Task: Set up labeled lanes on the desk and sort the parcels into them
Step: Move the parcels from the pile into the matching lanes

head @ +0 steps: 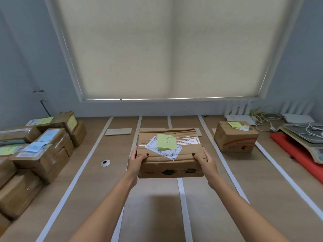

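In the middle of the frame both hands hold a brown cardboard parcel (170, 152) with a green sticky note (166, 142) and a white shipping label on its top. The left hand (137, 158) grips the left side and the right hand (203, 158) grips the right side; on each hand the thumb lies curled over the top edge and the other fingers are hidden behind or under the box. A shadow on the wooden tabletop (90, 172) below suggests that the parcel is lifted and not resting.

White tape strips (82, 169) divide the tabletop into lanes running from the lower part of the frame toward the window blind. A small cardboard lane card (118, 131) lies at the far end of one lane, left of the parcel. A second brown box with a green note (236, 136) already stands in a lane at the right. A pile of unsorted brown parcels (35, 151) waits at the left edge.

The main risk, I think, is the wrong lane. The parcel hangs above a tape strip, between two lanes, and it hides the card behind it, so the note could be matched badly. It could also be set down across the tape, or push the hidden card out of place. The handwriting on the note is too small for me to read.
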Action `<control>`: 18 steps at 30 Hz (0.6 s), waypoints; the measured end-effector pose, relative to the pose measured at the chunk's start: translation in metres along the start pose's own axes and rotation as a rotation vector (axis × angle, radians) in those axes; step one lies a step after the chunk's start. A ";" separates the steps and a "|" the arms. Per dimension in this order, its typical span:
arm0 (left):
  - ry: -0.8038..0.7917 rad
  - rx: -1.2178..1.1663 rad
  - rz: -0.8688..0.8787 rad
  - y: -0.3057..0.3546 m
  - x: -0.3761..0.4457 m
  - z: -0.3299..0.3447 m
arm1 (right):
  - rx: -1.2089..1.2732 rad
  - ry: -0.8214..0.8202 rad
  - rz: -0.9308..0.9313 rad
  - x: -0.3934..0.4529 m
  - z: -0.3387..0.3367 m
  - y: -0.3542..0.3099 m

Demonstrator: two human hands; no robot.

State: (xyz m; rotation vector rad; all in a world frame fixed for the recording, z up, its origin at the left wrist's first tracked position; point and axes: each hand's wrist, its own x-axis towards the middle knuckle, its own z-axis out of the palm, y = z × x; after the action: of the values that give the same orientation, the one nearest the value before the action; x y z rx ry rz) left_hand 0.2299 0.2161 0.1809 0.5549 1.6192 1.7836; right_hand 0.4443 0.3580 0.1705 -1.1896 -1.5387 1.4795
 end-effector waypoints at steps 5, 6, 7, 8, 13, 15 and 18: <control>-0.069 0.069 0.031 -0.014 -0.011 0.082 | 0.054 0.028 -0.027 0.016 -0.080 0.012; -0.077 0.079 0.038 -0.020 -0.015 0.102 | 0.071 0.033 -0.024 0.020 -0.101 0.017; -0.080 0.081 0.041 -0.027 -0.019 0.124 | 0.083 0.036 -0.017 0.023 -0.125 0.022; -0.075 0.071 0.040 -0.035 -0.026 0.147 | 0.089 0.034 -0.009 0.027 -0.150 0.027; -0.068 0.029 -0.009 -0.062 -0.060 0.265 | 0.046 0.012 0.007 0.045 -0.281 0.036; -0.090 0.043 -0.027 -0.065 -0.070 0.305 | 0.032 0.015 0.016 0.054 -0.325 0.036; -0.090 0.069 -0.048 -0.069 -0.078 0.354 | 0.015 0.007 0.016 0.066 -0.373 0.038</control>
State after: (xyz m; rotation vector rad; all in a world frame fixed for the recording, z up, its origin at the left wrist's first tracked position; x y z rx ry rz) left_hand 0.5426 0.4111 0.1737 0.6140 1.6237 1.6495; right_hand 0.7718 0.5513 0.1698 -1.1998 -1.5137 1.4932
